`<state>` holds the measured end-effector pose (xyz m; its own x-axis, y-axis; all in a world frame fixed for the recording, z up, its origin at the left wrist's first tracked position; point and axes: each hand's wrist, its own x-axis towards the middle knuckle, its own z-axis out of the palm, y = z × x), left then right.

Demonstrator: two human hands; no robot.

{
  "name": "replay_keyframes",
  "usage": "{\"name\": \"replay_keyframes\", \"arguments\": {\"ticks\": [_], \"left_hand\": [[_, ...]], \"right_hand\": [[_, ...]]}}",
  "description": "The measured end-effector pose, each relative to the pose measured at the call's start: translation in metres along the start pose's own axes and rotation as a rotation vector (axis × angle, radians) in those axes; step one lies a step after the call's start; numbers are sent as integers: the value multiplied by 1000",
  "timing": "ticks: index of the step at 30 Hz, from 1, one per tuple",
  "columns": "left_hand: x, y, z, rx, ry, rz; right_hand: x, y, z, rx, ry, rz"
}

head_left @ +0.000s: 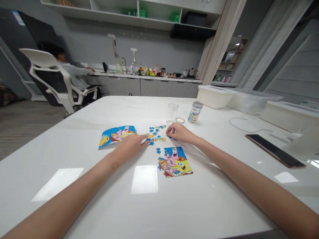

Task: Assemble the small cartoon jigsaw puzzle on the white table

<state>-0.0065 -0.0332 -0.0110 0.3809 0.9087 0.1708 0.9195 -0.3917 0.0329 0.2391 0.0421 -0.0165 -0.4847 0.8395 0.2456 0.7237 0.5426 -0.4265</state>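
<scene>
A partly joined cartoon jigsaw puzzle [175,161] lies flat on the white table, its left edge uneven. One blue puzzle piece [158,151] sits apart at its upper left. Beyond it, loose puzzle pieces [155,133] are scattered between my hands. My left hand [132,144] reaches in from the left with thumb and forefinger stretched apart beside these pieces. Partly behind that hand lies a curved picture sheet [116,134] with the same cartoon. My right hand [181,132] has its fingertips pinched together over blue pieces at the right; what they hold is hidden.
Behind my right hand stand a clear jar [172,112], a round lid [180,120] and a printed canister [195,113]. To the right are a phone [274,150], a white cable [245,127] and plastic boxes [215,97]. A person sits in a white chair [53,74] at the back left.
</scene>
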Motion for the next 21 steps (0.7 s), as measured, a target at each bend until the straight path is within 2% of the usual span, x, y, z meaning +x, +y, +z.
{"name": "replay_keyframes", "arguments": {"ticks": [5,12,21], "left_hand": [[-2,8,-3,-17,-48,10],[-2,3,-3,-21,-81,8],[-4,3,-15,-87,-162,-77]], "right_hand": [[-6,-9,3,-7,27,-34],[-12,-21,2,-7,10,-20],[-12,-25,7,15,12,-77]]}}
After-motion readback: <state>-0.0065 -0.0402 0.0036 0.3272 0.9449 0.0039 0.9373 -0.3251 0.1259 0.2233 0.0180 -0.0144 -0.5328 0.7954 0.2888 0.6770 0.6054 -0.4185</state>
